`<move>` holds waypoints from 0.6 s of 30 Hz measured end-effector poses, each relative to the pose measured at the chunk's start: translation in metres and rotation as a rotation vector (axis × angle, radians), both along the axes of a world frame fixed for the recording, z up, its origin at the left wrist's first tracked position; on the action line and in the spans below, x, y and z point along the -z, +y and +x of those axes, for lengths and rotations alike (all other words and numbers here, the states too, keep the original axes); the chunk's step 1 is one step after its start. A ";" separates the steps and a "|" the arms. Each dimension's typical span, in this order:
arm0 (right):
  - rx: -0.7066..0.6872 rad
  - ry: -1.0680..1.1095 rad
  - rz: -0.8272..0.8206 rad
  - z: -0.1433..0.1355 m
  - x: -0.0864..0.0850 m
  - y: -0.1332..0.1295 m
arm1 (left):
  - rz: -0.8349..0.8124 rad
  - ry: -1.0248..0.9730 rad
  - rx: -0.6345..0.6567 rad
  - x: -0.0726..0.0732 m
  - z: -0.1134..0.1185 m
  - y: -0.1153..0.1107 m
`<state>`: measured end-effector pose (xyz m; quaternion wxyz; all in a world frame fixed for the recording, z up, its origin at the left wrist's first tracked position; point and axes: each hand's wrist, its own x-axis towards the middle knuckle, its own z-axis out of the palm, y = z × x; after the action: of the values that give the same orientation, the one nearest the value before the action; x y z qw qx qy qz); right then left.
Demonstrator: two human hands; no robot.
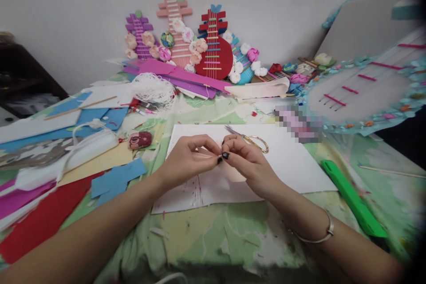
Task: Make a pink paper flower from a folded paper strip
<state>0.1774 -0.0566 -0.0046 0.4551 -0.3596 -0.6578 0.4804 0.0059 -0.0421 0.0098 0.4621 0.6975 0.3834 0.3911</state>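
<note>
Over a white sheet (286, 159), my left hand (188, 157) and my right hand (251, 164) meet with thumbs and fingertips pinched together. Between them is a piece of pale peach paper (235, 175), part of it showing below the right thumb and part behind the left fingers. Where the fingertips touch, they hide its edge. Gold-handled scissors (260, 143) lie on the sheet just beyond my right hand. Reddish streaks mark the sheet below my left hand.
Blue paper pieces (116, 179) and red paper (49, 217) lie at left, near a white string bundle (153, 90). Lute-shaped crafts, including a red one (214, 57), lean on the wall. A green strip-shaped object (353, 199) and a large round decorated craft (333, 84) are at right.
</note>
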 end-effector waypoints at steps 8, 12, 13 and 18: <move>-0.024 0.062 -0.025 0.000 0.002 0.001 | 0.265 0.044 0.047 -0.001 -0.003 -0.002; -0.038 0.072 -0.043 0.000 0.002 0.001 | 0.313 0.074 0.050 0.001 -0.003 -0.001; -0.036 0.073 -0.043 0.000 0.002 0.001 | 0.325 0.071 0.047 0.002 -0.003 0.000; -0.068 0.121 -0.075 -0.001 0.002 0.001 | 0.344 0.046 0.033 0.004 -0.004 -0.001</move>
<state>0.1763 -0.0555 -0.0070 0.4639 -0.3242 -0.6223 0.5408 0.0022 -0.0426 0.0054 0.3335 0.7812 0.3098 0.4273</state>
